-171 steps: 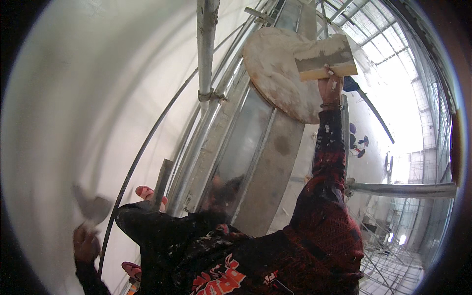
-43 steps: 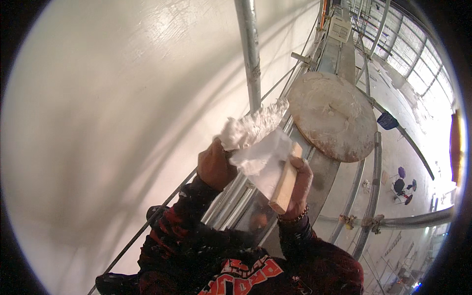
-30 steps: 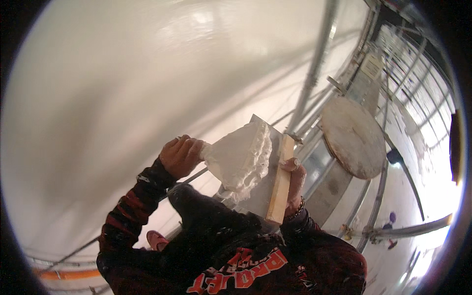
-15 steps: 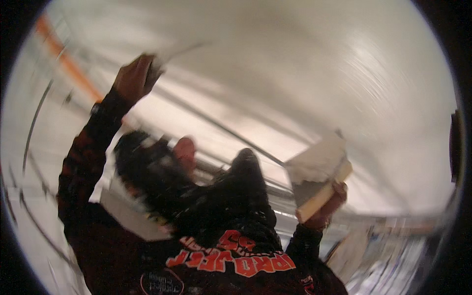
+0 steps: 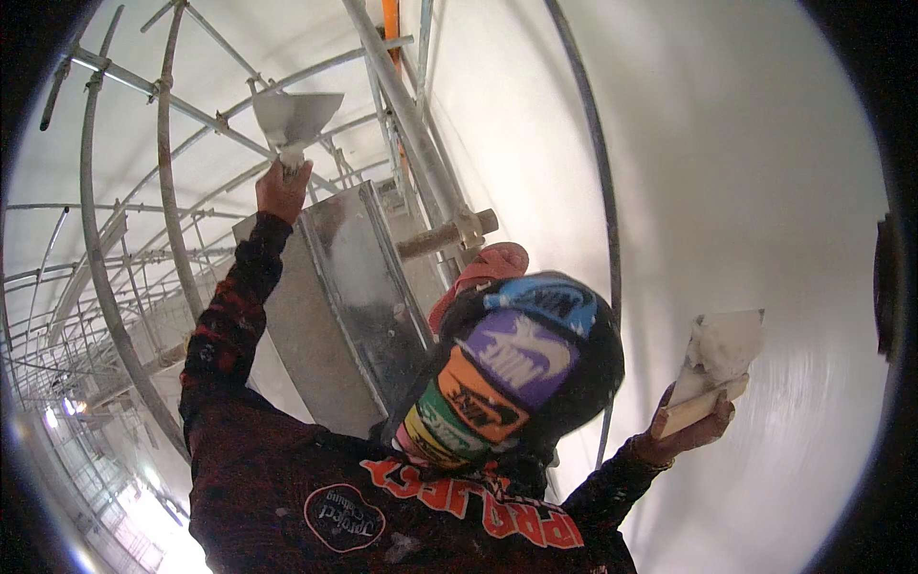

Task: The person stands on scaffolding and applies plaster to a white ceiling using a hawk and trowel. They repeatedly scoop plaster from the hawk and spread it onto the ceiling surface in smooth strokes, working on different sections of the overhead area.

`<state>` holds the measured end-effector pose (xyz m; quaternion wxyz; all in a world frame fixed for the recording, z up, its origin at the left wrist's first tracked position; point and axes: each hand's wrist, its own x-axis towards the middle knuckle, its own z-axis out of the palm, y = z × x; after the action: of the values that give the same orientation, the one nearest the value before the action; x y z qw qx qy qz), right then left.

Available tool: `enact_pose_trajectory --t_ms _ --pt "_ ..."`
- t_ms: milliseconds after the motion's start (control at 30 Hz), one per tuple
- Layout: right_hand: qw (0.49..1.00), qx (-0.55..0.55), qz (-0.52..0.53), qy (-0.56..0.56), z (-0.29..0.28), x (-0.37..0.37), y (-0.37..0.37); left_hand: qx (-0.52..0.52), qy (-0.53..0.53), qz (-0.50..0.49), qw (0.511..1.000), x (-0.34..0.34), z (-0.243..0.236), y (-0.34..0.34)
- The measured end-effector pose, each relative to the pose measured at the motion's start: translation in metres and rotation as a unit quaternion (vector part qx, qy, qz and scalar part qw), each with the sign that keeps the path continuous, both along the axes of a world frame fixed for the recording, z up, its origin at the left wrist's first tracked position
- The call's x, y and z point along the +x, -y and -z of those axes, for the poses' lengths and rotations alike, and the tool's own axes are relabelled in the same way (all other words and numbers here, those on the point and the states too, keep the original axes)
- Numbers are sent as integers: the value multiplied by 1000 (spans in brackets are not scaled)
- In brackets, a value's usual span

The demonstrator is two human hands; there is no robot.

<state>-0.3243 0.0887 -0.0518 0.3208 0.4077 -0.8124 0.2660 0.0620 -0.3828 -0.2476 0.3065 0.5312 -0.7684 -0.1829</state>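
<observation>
The left hand is raised high with its fingers wrapped tight around the short handle of a broad steel plastering trowel, whose flat blade fans out above the fist and shows almost bare metal. The right hand is lower and out to the side, fingers curled under and pinching the wooden handle of a plaster hawk; the board tilts toward the white wall and carries a lump of white plaster near its lower edge. Both forearms wear dark sleeves with a red pattern, running down into a dark sweatshirt with red lettering. Between the arms, a knee in dark fabric with colourful patches rises toward the camera, with a pinkish shoe just behind it. Beyond the left arm, a scuffed metal sheet leans among grey scaffold tubes, which curve away across the left side of the view.
</observation>
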Motion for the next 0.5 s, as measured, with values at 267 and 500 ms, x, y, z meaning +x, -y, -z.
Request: enact_pose_trajectory --t_ms 267,500 --pt "931 -196 66 302 30 -53 106 180 28 -75 980 13 96 -9" --pt "909 -206 33 362 43 -86 183 -13 248 49 967 50 140 -15"
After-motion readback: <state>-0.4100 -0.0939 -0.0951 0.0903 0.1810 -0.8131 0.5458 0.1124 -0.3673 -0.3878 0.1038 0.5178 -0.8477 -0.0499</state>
